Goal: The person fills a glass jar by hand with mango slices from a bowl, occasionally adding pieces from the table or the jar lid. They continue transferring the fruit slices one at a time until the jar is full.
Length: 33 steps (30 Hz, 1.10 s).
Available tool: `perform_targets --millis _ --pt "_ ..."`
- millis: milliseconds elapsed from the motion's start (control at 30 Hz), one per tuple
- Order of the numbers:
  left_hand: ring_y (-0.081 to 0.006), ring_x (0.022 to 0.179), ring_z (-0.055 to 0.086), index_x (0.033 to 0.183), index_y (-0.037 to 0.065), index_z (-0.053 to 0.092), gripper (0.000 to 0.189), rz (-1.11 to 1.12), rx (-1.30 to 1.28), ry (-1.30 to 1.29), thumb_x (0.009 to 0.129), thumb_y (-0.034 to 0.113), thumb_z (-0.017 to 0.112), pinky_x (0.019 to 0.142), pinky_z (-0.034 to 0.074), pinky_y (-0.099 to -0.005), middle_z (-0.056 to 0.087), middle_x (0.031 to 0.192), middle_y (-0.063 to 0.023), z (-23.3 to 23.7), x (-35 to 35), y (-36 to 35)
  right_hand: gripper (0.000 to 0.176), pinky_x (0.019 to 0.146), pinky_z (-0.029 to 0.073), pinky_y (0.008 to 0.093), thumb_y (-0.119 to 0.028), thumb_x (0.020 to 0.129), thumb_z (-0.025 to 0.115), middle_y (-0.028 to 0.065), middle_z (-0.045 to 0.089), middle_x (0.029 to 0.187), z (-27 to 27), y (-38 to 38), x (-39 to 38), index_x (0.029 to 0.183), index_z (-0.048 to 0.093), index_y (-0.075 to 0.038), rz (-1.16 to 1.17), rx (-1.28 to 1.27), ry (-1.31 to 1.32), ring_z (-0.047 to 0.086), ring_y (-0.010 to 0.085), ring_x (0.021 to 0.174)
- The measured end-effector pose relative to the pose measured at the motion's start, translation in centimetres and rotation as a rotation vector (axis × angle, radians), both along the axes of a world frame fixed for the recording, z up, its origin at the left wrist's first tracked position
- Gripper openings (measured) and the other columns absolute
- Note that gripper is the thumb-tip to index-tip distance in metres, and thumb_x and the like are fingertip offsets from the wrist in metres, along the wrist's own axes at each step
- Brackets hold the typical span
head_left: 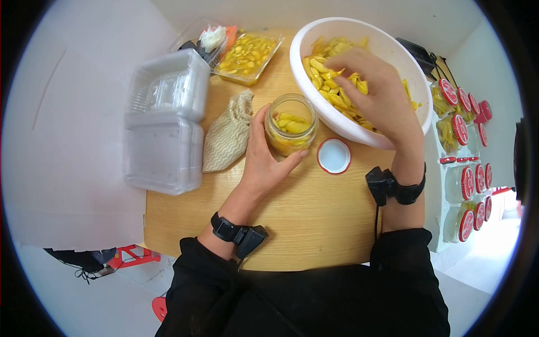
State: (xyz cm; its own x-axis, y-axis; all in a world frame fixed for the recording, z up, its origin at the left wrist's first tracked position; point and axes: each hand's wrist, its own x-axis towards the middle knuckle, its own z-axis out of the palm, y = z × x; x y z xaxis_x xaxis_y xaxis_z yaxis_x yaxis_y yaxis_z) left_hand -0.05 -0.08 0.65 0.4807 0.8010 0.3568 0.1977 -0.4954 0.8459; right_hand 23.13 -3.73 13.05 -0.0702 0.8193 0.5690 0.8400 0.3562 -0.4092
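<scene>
My left hand (268, 157) wraps around a small glass jar (290, 124) partly filled with yellow fruit pieces, standing upright on the wooden table (292, 224). My right hand (376, 92) reaches into a large white bowl (348, 126) of yellow fruit pieces (328, 67), fingers curled down among them; whether it grips any is hidden. The jar's red-rimmed lid (334, 155) lies upside down on the table between the jar and the bowl.
A patterned cloth (227, 135) lies left of the jar. Stacked clear plastic boxes (165, 126) stand at the table's left. A tray of yellow fruit (247, 56) sits at the back. Several red-lidded filled jars (463, 129) line the right side.
</scene>
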Motion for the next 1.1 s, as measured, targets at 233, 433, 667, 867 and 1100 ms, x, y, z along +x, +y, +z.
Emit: perform_targets --millis 233,433,667,867,1100 --pt "-0.0361 0.135 0.046 0.153 -0.001 0.029 0.1 -0.021 0.044 0.035 0.075 0.019 0.089 0.115 0.038 -0.0451 0.045 0.141 -0.022 0.1 -0.1 0.0 0.026 0.082 0.054 0.0354 -0.004 0.089 0.069 0.0102 0.073 0.101 -0.7 -0.7 4.0 0.115 0.07 -0.004 -0.159 -0.265 -0.004 0.068 0.024 0.09" --pt "-0.0364 0.135 0.046 0.153 0.0 0.029 0.1 -0.024 0.042 0.052 0.076 0.019 0.089 0.114 0.039 -0.046 0.045 0.141 -0.022 -0.3 -0.1 0.2 0.028 0.082 0.055 0.0362 -0.004 0.088 0.069 0.0109 0.073 0.104 -2.0 -0.2 2.9 0.115 0.068 -0.004 -0.079 -0.397 -0.019 0.068 0.0248 0.09" --pt "-0.0362 0.135 0.047 0.153 0.0 0.03 0.099 -0.038 0.015 0.038 0.076 0.02 0.088 0.114 0.039 -0.0459 0.045 0.142 -0.0217 -0.1 -0.1 0.1 0.028 0.084 0.054 0.0383 -0.011 0.089 0.069 0.0128 0.07 0.106 -2.4 -0.6 2.3 0.116 0.068 -0.005 -0.106 -0.503 -0.073 0.068 0.0267 0.091" --pt "-0.0363 0.135 0.047 0.153 0.0 0.03 0.098 -0.031 0.0 0.056 0.076 0.02 0.088 0.115 0.038 -0.0459 0.046 0.141 -0.0214 -0.2 -0.2 0.1 0.023 0.083 0.053 0.0384 -0.012 0.089 0.068 0.0125 0.068 0.102 -2.3 -0.7 2.1 0.112 0.067 -0.006 -0.09 -0.491 -0.089 0.067 0.0273 0.089" --pt "-0.0364 0.135 0.047 0.153 0.0 0.03 0.099 -0.038 0.018 0.042 0.075 0.019 0.087 0.115 0.038 -0.0456 0.046 0.142 -0.0217 0.0 -0.1 0.2 0.02 0.08 0.052 0.0396 -0.01 0.087 0.068 0.0133 0.068 0.096 -2.5 -0.5 2.2 0.106 0.067 -0.004 -0.097 -0.477 -0.09 0.066 0.0286 0.087"
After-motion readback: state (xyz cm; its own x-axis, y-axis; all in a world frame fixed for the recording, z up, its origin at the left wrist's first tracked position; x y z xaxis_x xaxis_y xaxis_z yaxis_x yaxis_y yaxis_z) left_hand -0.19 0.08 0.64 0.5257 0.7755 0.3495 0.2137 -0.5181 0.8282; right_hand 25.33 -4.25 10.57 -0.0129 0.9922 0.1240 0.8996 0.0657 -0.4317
